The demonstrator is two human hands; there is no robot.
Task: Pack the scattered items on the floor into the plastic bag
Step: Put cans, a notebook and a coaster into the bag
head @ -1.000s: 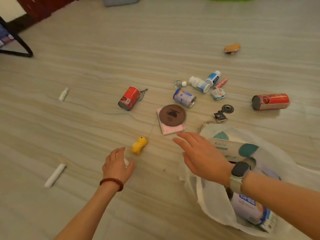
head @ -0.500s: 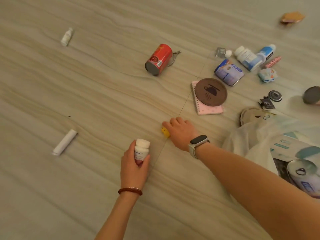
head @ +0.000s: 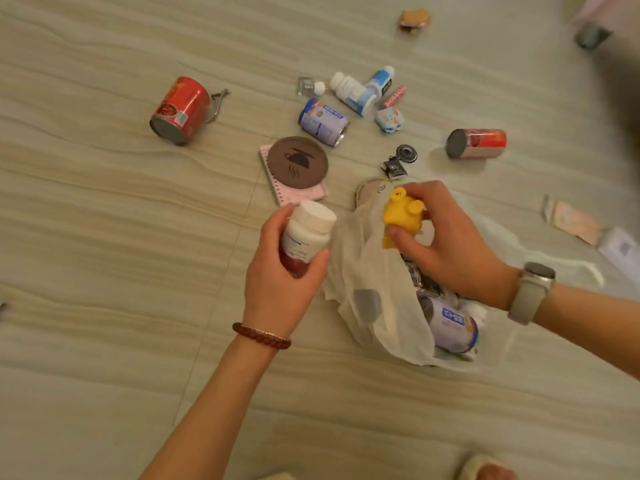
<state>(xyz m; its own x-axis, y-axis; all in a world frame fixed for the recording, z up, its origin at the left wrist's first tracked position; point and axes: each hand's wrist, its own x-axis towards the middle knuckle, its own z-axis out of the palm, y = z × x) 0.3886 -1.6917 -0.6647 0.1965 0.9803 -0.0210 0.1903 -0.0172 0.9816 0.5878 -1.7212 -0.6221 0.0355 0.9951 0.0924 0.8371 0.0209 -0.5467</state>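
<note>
While the white plastic bag (head: 374,271) sags open on the floor (head: 104,271) with a blue-labelled can (head: 453,327) inside, the right hand (head: 446,247) pinches a yellow toy (head: 401,216) over its mouth. Just beside it, the left hand (head: 280,271) has its fingers (head: 277,220) curled round a white-capped pill bottle (head: 306,237). Beyond lie 2 red cans (head: 180,110) (head: 476,143), a brown coaster (head: 298,161) on a pink notebook (head: 304,195) and small bottles (head: 353,93).

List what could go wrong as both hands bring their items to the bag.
1. The plastic bag mouth looks slack and neither hand holds it open, so the yellow toy in the right hand may land on its folds and slide out.
2. The left hand holds the pill bottle beside the bag, not over it; dropped now, it could roll away.
</note>
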